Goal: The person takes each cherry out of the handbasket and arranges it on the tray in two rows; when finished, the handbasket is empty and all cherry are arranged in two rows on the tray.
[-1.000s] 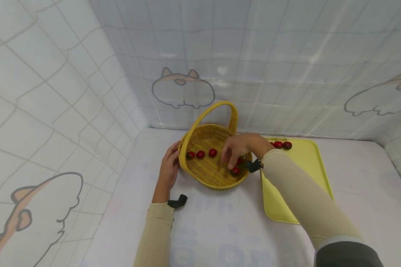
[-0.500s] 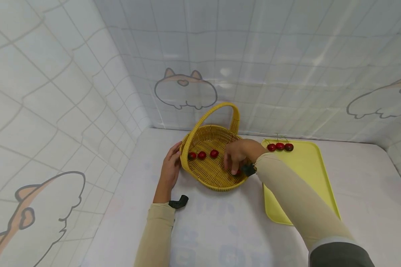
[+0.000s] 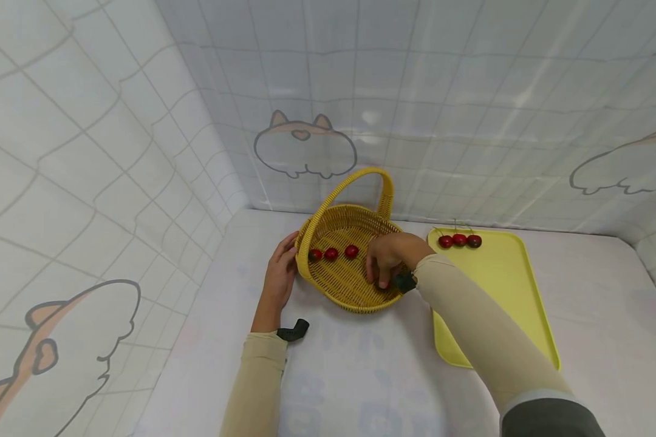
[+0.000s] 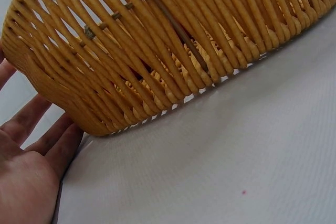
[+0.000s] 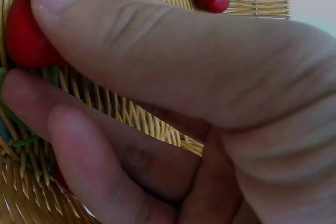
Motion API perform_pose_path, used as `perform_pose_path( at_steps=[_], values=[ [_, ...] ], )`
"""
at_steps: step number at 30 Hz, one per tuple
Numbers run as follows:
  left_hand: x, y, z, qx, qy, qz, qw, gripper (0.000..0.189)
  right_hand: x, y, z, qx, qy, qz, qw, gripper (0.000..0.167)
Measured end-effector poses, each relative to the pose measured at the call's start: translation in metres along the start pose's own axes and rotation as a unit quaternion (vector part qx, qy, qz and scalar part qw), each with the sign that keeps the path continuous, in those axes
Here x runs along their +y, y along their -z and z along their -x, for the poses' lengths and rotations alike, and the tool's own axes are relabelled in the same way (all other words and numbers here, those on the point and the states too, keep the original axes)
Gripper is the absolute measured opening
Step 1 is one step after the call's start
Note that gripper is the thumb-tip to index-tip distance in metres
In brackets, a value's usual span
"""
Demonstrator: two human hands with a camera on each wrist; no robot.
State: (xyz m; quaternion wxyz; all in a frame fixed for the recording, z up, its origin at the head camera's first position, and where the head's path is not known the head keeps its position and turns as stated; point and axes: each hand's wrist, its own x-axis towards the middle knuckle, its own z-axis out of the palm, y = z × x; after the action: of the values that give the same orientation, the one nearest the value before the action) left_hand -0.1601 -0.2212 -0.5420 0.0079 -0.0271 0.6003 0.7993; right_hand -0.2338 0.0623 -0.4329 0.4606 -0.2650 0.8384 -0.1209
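Where a pale, grid-printed backdrop [image 3: 415,79] stands at 12 o'clock (far side of head view), it meets a white table [image 3: 333,364]; the same printed grid runs up the 9 o'clock side. Yellow rectangular tray [image 3: 503,279]: lies flat on the table, 3 o'clock of the work, partly covered by the person's beige right sleeve [image 3: 481,331]. Yellow woven basket [image 3: 339,282]: upright, just to 9 o'clock of the tray, its arched handle leaning toward 1 o'clock. Left hand [image 3: 280,267]: outside the basket at 9 o'clock, fingers extended and resting against the woven wall, grasping nothing. Right hand [image 3: 388,255]: reaches over the rim into the basket's 3 o'clock half, fingers bent inward; per right wrist view, thumb tip and fingers pinch a red cherry [image 5: 29,43], located near 4 o'clock in the basket. Black wrist devices: one on the left wrist [image 3: 293,331], one on the right. Loose cherries [image 3: 331,254]: three in a rough row on the basket floor, from 9 o'clock toward the centre. Tray cherries [image 3: 460,240]: three side by side at the tray's 11 o'clock corner, thin stems pointing roughly to 12. Red patch [image 5: 62,179]: below the right fingers, mostly hidden, identity uncertain.
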Motion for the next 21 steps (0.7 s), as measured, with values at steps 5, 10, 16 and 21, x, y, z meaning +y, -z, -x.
perform_pose_path(
  at_steps=[5,10,16,21],
  values=[
    [-0.0003,0.0003,-0.0003,0.001,-0.003,0.003,1.0,0.044,0.0002,-0.0027,-0.0008,0.006,-0.002,0.001,1.0,0.016],
    [-0.0007,0.0009,-0.0002,0.001,-0.002,0.0,1.0,0.044,0.0006,-0.0064,-0.0024,0.012,-0.007,0.0,0.9999,0.012],
    [-0.0003,0.0006,-0.0001,-0.004,-0.001,-0.004,1.0,0.045,0.0016,-0.0069,-0.0055,0.006,-0.001,0.0,1.0,0.012],
    [0.0002,0.0001,0.0002,-0.001,-0.002,-0.003,1.0,0.044,0.0032,-0.007,-0.0063,0.002,0.005,-0.005,1.0,0.011]
  ],
)
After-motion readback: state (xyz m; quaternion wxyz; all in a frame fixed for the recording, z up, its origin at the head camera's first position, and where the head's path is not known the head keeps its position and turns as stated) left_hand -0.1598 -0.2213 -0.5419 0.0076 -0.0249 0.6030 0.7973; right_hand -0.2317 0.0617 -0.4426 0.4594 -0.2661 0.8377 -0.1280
